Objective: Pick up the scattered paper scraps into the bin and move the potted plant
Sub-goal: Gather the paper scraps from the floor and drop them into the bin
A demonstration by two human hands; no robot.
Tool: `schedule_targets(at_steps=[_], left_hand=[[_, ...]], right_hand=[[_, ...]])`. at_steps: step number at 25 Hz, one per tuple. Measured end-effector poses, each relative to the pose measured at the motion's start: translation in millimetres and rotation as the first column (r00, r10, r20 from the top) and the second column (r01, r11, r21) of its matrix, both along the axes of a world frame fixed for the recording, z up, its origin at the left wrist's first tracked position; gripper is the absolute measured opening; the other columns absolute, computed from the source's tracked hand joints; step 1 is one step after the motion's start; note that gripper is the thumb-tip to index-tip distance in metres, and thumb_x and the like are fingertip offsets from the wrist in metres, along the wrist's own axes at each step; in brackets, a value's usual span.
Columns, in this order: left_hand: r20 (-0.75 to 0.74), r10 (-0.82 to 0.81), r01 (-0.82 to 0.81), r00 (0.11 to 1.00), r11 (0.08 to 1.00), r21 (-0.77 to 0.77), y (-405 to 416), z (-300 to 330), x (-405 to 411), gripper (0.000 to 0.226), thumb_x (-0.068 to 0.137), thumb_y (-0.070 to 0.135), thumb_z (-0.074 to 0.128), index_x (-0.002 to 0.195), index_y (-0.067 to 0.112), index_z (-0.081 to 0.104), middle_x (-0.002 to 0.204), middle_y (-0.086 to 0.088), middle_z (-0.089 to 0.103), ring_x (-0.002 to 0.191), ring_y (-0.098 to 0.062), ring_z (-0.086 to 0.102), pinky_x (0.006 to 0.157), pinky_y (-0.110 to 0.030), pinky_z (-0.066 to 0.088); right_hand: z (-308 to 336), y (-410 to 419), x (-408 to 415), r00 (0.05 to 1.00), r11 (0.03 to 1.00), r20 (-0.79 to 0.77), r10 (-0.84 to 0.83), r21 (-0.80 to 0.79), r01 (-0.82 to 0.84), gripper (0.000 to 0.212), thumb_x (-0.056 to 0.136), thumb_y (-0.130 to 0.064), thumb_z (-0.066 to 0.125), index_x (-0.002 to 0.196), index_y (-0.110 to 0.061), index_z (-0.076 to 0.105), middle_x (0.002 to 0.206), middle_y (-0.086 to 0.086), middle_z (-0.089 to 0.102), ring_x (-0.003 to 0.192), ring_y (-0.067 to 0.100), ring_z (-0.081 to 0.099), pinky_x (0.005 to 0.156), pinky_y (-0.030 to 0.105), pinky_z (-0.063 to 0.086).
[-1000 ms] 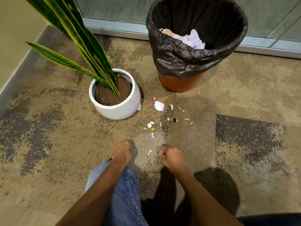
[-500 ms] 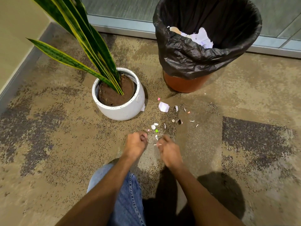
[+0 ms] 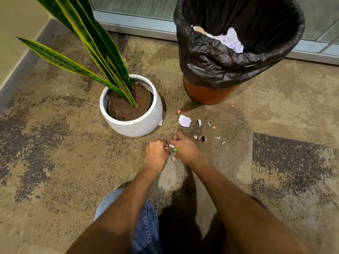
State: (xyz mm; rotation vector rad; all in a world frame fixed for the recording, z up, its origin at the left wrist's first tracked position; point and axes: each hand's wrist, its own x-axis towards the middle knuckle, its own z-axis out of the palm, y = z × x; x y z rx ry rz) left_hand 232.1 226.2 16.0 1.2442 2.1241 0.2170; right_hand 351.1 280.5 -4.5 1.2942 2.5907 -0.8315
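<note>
Carpet (image 3: 55, 162), frame centre: left hand (image 3: 156, 154) and right hand (image 3: 185, 149), fingers curled down among small scraps (image 3: 172, 146); whether they pinch any, cannot tell. More scraps, largest white (image 3: 184, 121), right of centre. Plant (image 3: 132, 114) upper left; bin (image 3: 229, 57) upper right, holding paper.

We are kneeling on the carpet (image 3: 55, 162), with the potted plant (image 3: 131, 107) standing ahead to our left and the bin (image 3: 236, 52) behind and to its right. Paper scraps (image 3: 185, 121) are lying between them, nearer us. Our left hand (image 3: 156, 154) and right hand (image 3: 185, 149) are meeting just before the pot.
</note>
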Motion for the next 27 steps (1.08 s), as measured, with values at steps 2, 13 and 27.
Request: schedule_targets(at_steps=[2,13,27], left_hand=[[-0.015,0.009,-0.009,1.000,1.000,0.005,-3,-2,0,0.021,0.091,0.008,0.061,0.110,0.014,0.068,0.095,-0.002,0.069,0.076,-0.013,0.065,0.071,-0.023,0.056],[0.249,0.126,-0.161,0.960,0.979,0.128,11,51,2,0.013,0.091,0.012,0.060,0.094,0.020,0.070,0.097,0.006,0.068,0.069,0.002,0.058,0.055,-0.010,0.049],[-0.060,-0.138,0.120,0.989,0.479,0.870,126,211,27,0.034,0.081,-0.001,0.057,0.110,0.011,0.068,0.110,0.000,0.069,0.102,-0.009,0.060,0.090,-0.008,0.041]], right_hand=[[-3,-6,-1,1.000,0.999,-0.022,-0.001,0.037,0.002,0.037,0.088,-0.001,0.060,0.122,-0.015,0.062,0.123,0.006,0.050,0.102,0.021,0.055,0.096,0.033,0.050],[106,20,15,0.756,0.834,-0.370,-0.540,-0.115,0.539,0.015,0.087,-0.013,0.070,0.102,-0.016,0.073,0.100,-0.001,0.073,0.080,0.006,0.066,0.079,0.023,0.058],[269,126,55,0.749,0.692,-0.520,-0.410,0.358,0.627,0.042,0.087,-0.004,0.056,0.124,-0.023,0.065,0.123,0.000,0.066,0.116,0.017,0.060,0.102,0.029,0.046]])
